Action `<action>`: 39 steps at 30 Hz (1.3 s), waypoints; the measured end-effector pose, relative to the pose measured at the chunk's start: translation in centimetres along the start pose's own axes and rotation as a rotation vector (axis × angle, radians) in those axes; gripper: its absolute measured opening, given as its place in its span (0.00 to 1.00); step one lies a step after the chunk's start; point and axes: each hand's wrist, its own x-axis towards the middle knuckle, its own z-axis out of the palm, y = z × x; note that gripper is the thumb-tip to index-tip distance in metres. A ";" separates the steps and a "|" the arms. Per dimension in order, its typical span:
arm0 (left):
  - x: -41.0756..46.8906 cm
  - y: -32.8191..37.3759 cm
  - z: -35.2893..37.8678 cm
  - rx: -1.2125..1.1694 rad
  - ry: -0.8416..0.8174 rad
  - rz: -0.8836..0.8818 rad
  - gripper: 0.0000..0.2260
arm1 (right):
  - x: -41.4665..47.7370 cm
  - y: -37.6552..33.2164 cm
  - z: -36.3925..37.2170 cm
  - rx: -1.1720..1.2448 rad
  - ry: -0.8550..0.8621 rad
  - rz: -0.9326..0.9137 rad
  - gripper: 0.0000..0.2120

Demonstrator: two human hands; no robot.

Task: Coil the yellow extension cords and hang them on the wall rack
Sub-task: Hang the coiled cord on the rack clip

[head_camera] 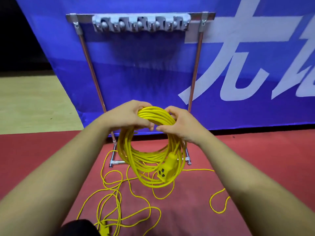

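Left hand (129, 116) and right hand (179, 125) close together on the top of the coiled cord (153, 114). Fingers and thumbs of both curl round the bundled loops, and we hold the coil in front of the rack, level with the lower part of its uprights (90, 65).

On our side of the rack, at our feet, a loose yellow cord (119, 201) sprawls over the red mat (255, 167). Its connector block (104, 229) lies nearest us. One strand curls up beside the rack's left foot (117, 161).

We judge this the main hazard: a step towards the rack could catch those loops, or a strand could snag on the foot. Whether the coil trails into this tangle, we cannot tell.

The socket end (166, 171) hangs heavy at the coil's lower right. If either grip eases as we lift, its weight may pull the loops out of order.

Open air runs from the coil up to the hook bar (141, 23) at the rack's top, between the uprights. The hooks sit close together, so a thick bundle may seat poorly. Right behind the rack stands a blue banner (238, 31), which leaves no depth beyond the rack.
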 end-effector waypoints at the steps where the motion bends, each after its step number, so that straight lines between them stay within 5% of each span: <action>1: 0.2 0.9 -0.5 -0.001 0.013 0.010 0.09 | 0.1 -0.9 -0.7 -0.002 0.011 -0.012 0.14; 13: -0.6 1.4 -4.7 -0.153 0.246 0.092 0.12 | 3.7 -7.8 -5.5 0.038 0.239 -0.193 0.10; 18: -1.2 1.2 -9.8 -0.115 0.376 0.081 0.13 | 7.1 -7.9 -5.0 -0.049 0.107 -0.246 0.20; 22: -1.2 0.4 -14.8 -0.146 0.354 0.130 0.23 | 11.5 -9.0 -3.1 -0.077 0.137 -0.361 0.30; 26: -0.2 -0.6 -20.3 -0.183 0.364 0.202 0.23 | 17.4 -10.9 -1.0 -0.054 0.173 -0.458 0.26; 39: 9.8 -4.0 -35.5 0.163 0.539 0.191 0.21 | 35.8 -14.9 -0.3 -0.285 0.450 -0.399 0.21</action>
